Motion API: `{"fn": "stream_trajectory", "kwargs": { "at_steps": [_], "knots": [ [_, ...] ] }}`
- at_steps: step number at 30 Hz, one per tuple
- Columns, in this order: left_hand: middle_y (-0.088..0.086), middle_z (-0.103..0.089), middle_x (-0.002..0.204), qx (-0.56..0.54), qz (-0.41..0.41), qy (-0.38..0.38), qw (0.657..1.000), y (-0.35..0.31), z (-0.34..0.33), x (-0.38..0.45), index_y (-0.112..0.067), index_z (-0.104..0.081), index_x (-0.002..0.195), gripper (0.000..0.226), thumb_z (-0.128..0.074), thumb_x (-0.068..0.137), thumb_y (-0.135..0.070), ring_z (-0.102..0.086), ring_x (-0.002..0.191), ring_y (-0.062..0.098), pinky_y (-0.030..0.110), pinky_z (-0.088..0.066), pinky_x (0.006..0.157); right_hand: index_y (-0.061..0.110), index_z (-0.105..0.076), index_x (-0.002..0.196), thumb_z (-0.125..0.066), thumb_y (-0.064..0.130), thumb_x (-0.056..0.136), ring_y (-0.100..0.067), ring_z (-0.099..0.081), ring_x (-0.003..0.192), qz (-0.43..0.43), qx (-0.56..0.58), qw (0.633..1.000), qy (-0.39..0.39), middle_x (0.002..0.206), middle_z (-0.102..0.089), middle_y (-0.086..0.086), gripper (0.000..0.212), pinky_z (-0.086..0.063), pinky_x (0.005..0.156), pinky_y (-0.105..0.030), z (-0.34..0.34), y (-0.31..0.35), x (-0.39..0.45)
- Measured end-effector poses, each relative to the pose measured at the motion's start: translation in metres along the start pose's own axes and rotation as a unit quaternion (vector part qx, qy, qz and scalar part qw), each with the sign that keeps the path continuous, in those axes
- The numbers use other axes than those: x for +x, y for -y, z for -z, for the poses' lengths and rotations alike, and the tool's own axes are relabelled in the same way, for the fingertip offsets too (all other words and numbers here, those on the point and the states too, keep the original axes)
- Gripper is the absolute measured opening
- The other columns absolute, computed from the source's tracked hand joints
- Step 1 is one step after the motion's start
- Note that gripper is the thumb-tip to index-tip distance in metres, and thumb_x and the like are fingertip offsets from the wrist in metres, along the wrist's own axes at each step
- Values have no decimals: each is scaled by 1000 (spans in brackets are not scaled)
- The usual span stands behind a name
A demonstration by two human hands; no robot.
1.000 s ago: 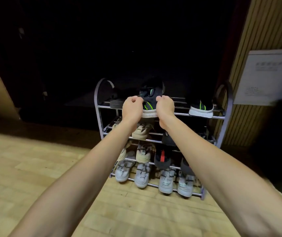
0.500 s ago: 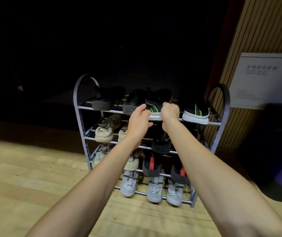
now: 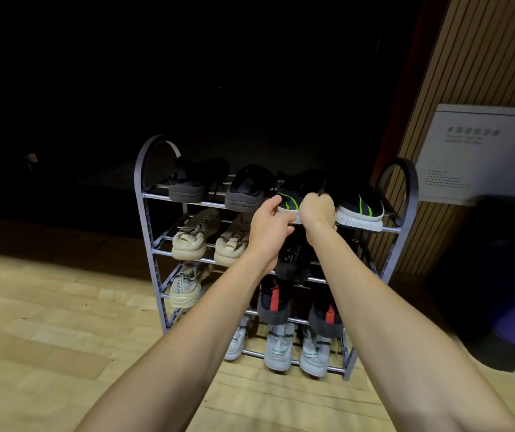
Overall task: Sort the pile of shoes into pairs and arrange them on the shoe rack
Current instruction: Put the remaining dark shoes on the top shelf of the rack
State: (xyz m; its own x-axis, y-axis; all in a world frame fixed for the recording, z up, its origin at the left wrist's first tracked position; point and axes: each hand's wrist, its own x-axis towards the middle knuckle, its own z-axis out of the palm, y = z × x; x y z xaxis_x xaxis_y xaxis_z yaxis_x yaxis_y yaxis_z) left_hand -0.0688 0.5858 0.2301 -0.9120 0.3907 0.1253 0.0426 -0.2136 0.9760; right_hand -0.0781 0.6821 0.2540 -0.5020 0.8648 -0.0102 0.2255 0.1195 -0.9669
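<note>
A grey metal shoe rack (image 3: 143,219) with four shelves stands against a dark wall. On its top shelf sits a black sneaker with green stripes and a white sole (image 3: 290,194). My left hand (image 3: 268,232) grips its sole from the left and below. My right hand (image 3: 317,213) curls over its right side. Its matching sneaker (image 3: 359,207) lies at the right end of the same shelf. Two black shoes (image 3: 187,185) (image 3: 246,191) fill the left of the top shelf.
Lower shelves hold beige sneakers (image 3: 192,235), black shoes with red tabs (image 3: 273,302) and pale grey sneakers (image 3: 278,347). A slatted wooden wall with a white box (image 3: 480,151) is at the right. A dark bin (image 3: 499,275) stands beside the rack on the wooden floor (image 3: 47,322).
The view has shifted so the rack sits more to the right and closer. Both hands stay on the green-striped sneaker, and my left hand has loosened from a fist to a lower grip.
</note>
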Motion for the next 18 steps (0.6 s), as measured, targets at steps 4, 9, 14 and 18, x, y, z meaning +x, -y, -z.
{"fn": "stream_trajectory", "kwargs": {
  "at_steps": [4, 9, 14, 18],
  "knots": [
    [7, -42, 148, -16, 9, -4, 1000, -3, -6, -1, -11, -40, 146, 57, -54, 91, -7, -53, 112, 12, 38, -47, 104, 7, -54, 129, -35, 29, 99, -34, -49, 125, 25, -24, 999, 14, 131, -59, -14, 41, -34, 109, -50, 2, -3, 2],
    [9, -35, 154, -26, 26, 20, 999, -6, -3, -4, -5, -33, 149, 63, -55, 90, -1, -48, 128, 21, 40, -45, 107, 5, -46, 136, -38, 32, 98, -36, -41, 131, 85, -94, 992, 18, 139, -53, -16, 47, -30, 108, -48, 4, -9, -6],
    [-9, -51, 138, -31, 47, 20, 998, -14, 0, -14, -12, -52, 138, 45, -52, 93, -10, -44, 129, 12, 34, -41, 107, 5, -29, 150, -47, 44, 94, -36, -35, 137, 133, -125, 982, 44, 150, -42, -16, 70, -28, 109, -48, 10, -14, -19],
    [-3, -64, 93, -41, 41, -7, 998, -19, -2, -25, -14, -61, 87, 14, -49, 92, -19, -58, 92, 8, 22, -43, 72, 8, -19, 156, -59, 55, 87, -37, -29, 142, 169, -152, 971, 67, 158, -31, -12, 92, -28, 111, -49, 18, -17, -32]
  ]
}}
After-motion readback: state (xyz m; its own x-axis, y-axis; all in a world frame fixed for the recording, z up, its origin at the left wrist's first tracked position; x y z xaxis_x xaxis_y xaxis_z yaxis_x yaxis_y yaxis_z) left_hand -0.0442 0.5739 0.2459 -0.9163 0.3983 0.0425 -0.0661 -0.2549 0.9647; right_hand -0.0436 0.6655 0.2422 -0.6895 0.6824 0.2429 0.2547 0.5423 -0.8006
